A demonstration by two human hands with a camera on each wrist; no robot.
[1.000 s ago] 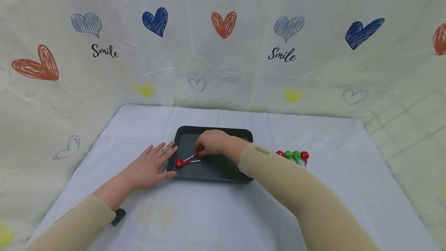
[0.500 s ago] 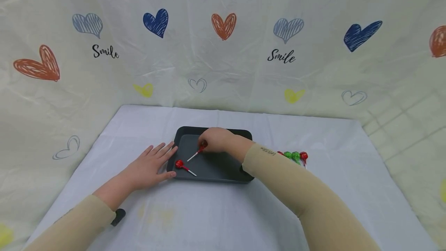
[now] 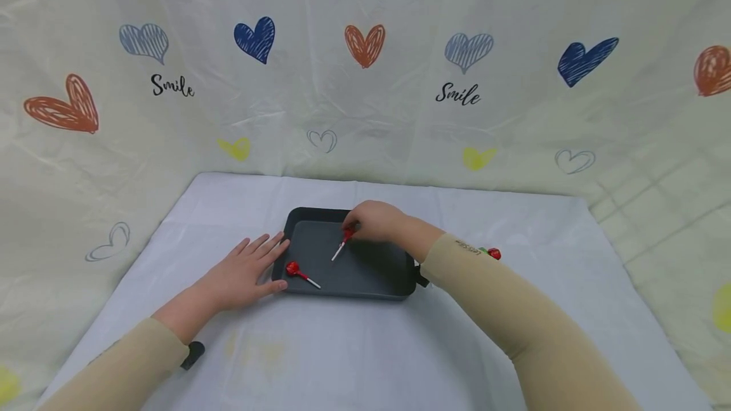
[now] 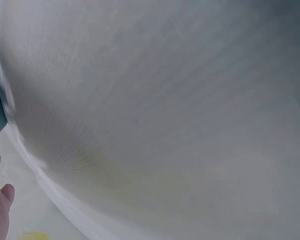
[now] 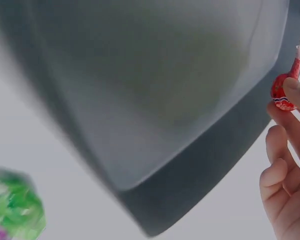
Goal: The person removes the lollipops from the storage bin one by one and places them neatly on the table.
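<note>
My right hand [image 3: 374, 221] is over the back part of a dark grey baking tray [image 3: 377, 278]. It pinches a red-wrapped lollipop [image 5: 281, 92] by its round head, between thumb and fingers, and the white stick points away from the hand. A second red lollipop [image 3: 293, 269] lies in the tray's front left corner, its stick slanting toward the front rim. My left hand [image 3: 242, 274] lies flat with spread fingers at the tray's left edge, fingertips touching the rim. Only a few of its fingers show at the side of the left wrist view.
To the right of the tray, a red lollipop [image 3: 494, 253] and a bit of green wrapper show past my right sleeve, which covers the others. A green-wrapped lollipop [image 5: 17, 205] appears blurred in the right wrist view. A white cloth [image 3: 342, 347] covers the table.
My right hand has shifted right and back within the tray, carrying its lollipop away from the other. The lollipop in the corner turned, its stick swinging toward the front. My left hand stayed put.
</note>
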